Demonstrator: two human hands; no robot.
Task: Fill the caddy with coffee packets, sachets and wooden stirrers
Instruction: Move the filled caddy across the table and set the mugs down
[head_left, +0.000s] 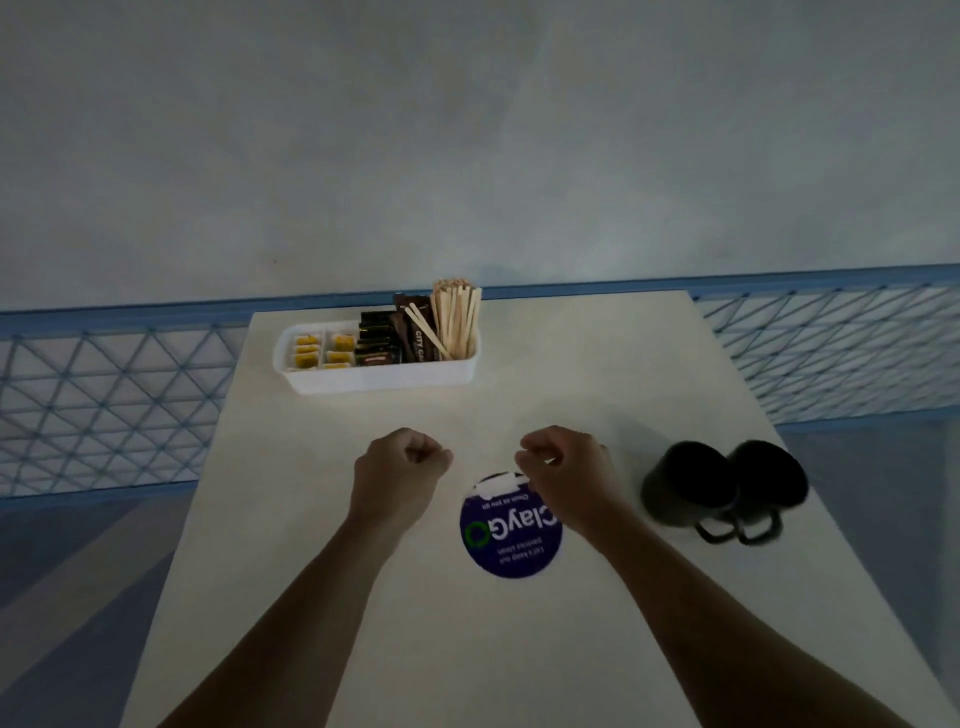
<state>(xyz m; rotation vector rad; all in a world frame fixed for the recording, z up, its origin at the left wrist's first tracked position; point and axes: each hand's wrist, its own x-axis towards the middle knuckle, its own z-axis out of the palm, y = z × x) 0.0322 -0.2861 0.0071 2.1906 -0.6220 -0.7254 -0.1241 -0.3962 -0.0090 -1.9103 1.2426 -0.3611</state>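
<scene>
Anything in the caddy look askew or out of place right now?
One stray stirrer leans diagonally across the coffee packets instead of standing in the upright bundle at the right end of the caddy. Nothing looks spilled or damaged.

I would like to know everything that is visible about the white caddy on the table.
The caddy is a long white tray, plastic by its look, with rounded corners. It stands flat at the far end of the table. Yellow sachets fill its left part, dark coffee packets the middle, wooden stirrers stand at the right, one leaning over the packets. Nothing else touches it.
</scene>
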